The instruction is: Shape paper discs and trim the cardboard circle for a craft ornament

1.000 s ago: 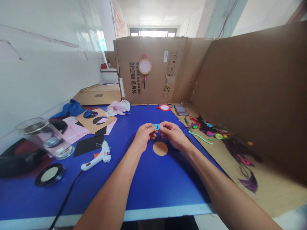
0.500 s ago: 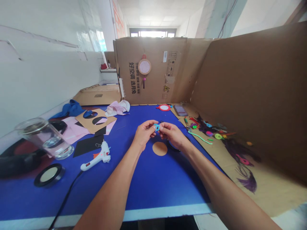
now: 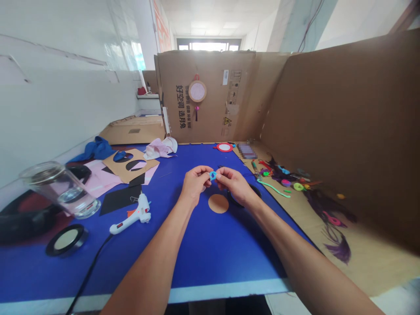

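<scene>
A small light-blue ring [image 3: 213,175] with a hole in its middle is pinched between my two hands above the blue table. My left hand [image 3: 196,181] grips its left side between thumb and forefinger. From the other side, my right hand [image 3: 232,183] holds it by the fingertips. What the ring is made of is too small to tell. Just below the hands lies a round tan disc [image 3: 218,204], flat on the table. A dark round object [image 3: 244,197] sits partly hidden behind my right wrist.
To the left are a white glue gun [image 3: 133,216], a glass of water [image 3: 65,192], a round black-rimmed container [image 3: 67,239] and a cardboard sheet with holes [image 3: 149,164]. Purple tassels [image 3: 339,249] and small craft pieces lie on cardboard at right. Tall cardboard walls [image 3: 210,118] stand behind.
The ring has shifted slightly left and turned, so its opening faces me more. Both hands keep hold of it, their fingers slightly rearranged.
</scene>
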Demonstrator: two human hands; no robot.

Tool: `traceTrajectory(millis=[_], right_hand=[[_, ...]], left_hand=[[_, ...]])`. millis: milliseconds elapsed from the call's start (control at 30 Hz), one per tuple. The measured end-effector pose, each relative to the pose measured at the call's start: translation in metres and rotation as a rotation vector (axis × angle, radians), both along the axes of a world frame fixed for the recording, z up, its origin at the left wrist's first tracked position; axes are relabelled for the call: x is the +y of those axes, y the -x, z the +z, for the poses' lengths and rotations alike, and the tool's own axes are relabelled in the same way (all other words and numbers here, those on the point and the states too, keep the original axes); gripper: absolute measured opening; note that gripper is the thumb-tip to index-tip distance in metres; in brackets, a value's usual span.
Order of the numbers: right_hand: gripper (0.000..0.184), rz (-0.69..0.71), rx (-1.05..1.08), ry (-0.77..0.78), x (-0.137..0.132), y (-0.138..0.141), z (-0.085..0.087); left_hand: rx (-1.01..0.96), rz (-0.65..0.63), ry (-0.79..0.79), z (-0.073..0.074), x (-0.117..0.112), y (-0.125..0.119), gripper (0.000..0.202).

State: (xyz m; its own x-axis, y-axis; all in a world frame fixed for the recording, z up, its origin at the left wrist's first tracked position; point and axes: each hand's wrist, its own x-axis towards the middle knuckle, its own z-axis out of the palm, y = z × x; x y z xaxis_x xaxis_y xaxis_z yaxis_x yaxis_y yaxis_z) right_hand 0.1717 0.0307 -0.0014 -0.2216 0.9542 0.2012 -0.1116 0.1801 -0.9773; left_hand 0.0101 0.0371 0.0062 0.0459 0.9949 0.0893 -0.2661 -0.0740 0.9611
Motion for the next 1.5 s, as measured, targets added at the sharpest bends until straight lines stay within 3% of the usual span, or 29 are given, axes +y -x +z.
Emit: traceTrajectory(millis=[233, 567, 800, 1067, 1233, 1500], right_hand=[[0.04, 0.042, 0.202, 0.134, 0.002, -0.002, -0.003], [0.033, 0.112, 0.078, 0.132, 0.001, -0.003, -0.001], [0.038, -0.019, -0.048, 0.01, 0.001, 0.001, -0.002], [0.033, -0.076, -0.184, -0.081, 0.0, 0.002, -0.006], [0.029, -0.122, -0.239, -0.118, -0.002, 0.004, -0.005], [0.036, 0.003, 0.053, 0.062, 0.002, 0.001, -0.005]], left_hand=[[0.024, -0.111, -0.047, -0.002, -0.002, 0.0, 0.029], [0.135, -0.155, -0.067, -0.005, 0.001, 0.006, 0.025], [0.117, -0.138, 0.023, -0.003, 0.0, 0.006, 0.037], [-0.015, -0.256, 0.174, -0.005, 0.004, 0.011, 0.043], [-0.02, -0.262, 0.2, -0.007, 0.005, 0.012, 0.04], [-0.128, -0.195, 0.19, -0.01, 0.002, 0.006, 0.039]])
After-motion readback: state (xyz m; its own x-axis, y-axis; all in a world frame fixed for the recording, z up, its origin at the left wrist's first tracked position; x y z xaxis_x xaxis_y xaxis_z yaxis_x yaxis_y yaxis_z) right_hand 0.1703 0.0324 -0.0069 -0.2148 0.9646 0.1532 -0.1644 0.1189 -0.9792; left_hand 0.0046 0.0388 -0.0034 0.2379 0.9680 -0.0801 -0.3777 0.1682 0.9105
